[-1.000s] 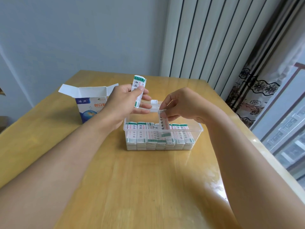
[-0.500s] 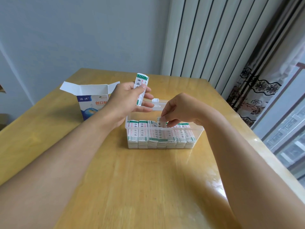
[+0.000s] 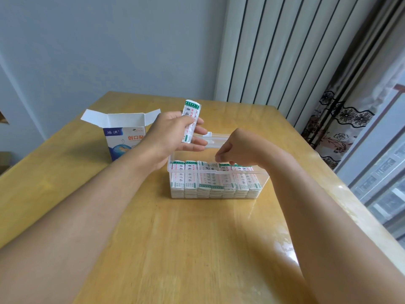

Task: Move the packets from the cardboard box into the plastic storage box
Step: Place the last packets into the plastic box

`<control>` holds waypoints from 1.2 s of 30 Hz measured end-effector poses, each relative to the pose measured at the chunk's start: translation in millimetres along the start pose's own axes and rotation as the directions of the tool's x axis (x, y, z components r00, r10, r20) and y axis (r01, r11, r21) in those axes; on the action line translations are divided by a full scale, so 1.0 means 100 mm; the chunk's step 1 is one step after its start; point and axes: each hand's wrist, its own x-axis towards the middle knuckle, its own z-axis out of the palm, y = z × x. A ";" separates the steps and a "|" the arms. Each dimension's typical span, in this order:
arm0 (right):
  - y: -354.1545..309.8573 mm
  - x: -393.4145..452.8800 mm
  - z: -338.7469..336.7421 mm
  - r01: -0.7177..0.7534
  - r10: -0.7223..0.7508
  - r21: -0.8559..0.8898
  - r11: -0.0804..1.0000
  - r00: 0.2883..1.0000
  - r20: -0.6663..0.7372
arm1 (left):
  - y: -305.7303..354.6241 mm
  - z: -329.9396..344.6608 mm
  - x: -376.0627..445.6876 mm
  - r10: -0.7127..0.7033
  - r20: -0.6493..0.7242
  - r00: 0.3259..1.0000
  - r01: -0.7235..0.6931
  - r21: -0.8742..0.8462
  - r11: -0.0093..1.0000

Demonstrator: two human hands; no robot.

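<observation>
A clear plastic storage box (image 3: 264, 183) stands mid-table with a row of white, green-ended packets (image 3: 190, 178) standing inside it. Its clear lid (image 3: 215, 140) is swung open at the back. My left hand (image 3: 173, 137) grips a small bundle of packets (image 3: 191, 114) upright above the box's left rear corner. My right hand (image 3: 238, 148) hovers over the middle of the row, fingers curled, fingertips just above the packet tops, with nothing visible between them. The open cardboard box (image 3: 119, 137) stands to the left, behind my left wrist; its inside is hidden.
The wooden table (image 3: 197, 249) reaches to a wall at the back. A white ribbed radiator (image 3: 274, 51) and a patterned curtain (image 3: 341, 119) stand behind right, with a window at the far right.
My right hand lowered a single packet into the middle of the row and no longer shows it between its fingers. My left hand stayed put with its bundle.
</observation>
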 end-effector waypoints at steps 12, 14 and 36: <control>-0.11 -0.23 -0.25 0.310 -0.108 0.500 0.809 0.914 -0.391 | 0.01 0.06 -0.07 0.030 0.153 0.988 -0.042 0.071 0.997; -0.07 -0.21 -0.27 0.303 -0.083 0.525 0.795 0.913 -0.400 | 0.01 0.06 -0.07 0.016 0.152 0.988 -0.026 0.061 0.998; 0.07 -0.24 -0.21 -0.034 0.039 0.296 0.955 0.999 -0.013 | -0.03 0.07 -0.05 0.065 0.037 0.997 -0.068 0.081 0.994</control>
